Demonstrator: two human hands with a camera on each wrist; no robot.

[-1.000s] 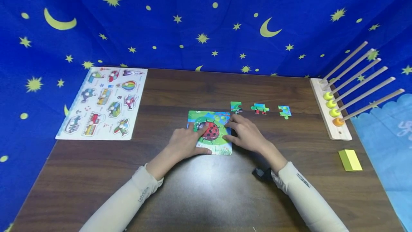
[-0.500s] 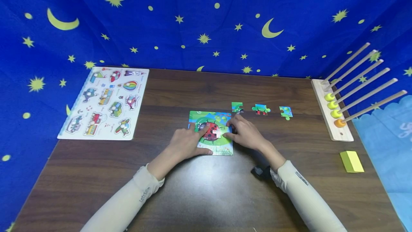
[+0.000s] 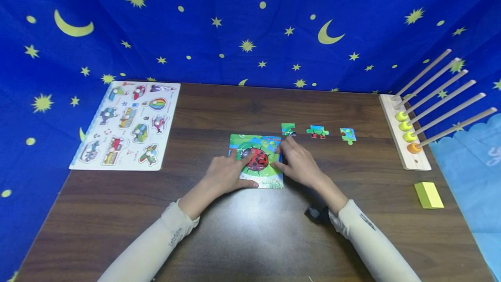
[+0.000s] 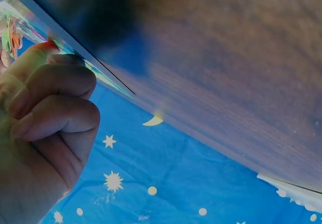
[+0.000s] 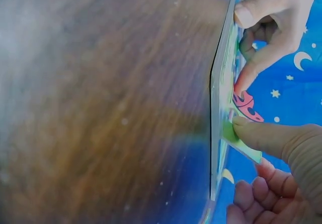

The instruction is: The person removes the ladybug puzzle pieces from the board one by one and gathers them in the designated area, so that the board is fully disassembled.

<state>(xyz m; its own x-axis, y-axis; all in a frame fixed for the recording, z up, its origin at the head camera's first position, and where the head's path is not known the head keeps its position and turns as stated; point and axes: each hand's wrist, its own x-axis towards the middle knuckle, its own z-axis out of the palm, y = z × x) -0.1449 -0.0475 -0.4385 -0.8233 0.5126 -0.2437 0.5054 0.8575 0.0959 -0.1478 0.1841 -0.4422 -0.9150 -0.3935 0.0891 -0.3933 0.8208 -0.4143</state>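
A square ladybug jigsaw puzzle lies in a shallow board on the table. My left hand presses on it from the left; its index fingertip is on the ladybug and its thumb lies along the near edge. In the left wrist view other fingers of that hand are curled under. From the right, my right hand pinches a green-and-red puzzle piece at the ladybug's right side. The right wrist view shows this piece tilted up from the board, the thumb on its face and fingertips behind it.
Loose puzzle pieces lie beyond the board: one green, one with red, one blue-green. A vehicle peg board is at left. A wooden peg rack and a yellow block stand at right.
The bright glare on the pinched piece half a second ago is gone, so its angle has shifted slightly. Both hands stay in nearly the same place.
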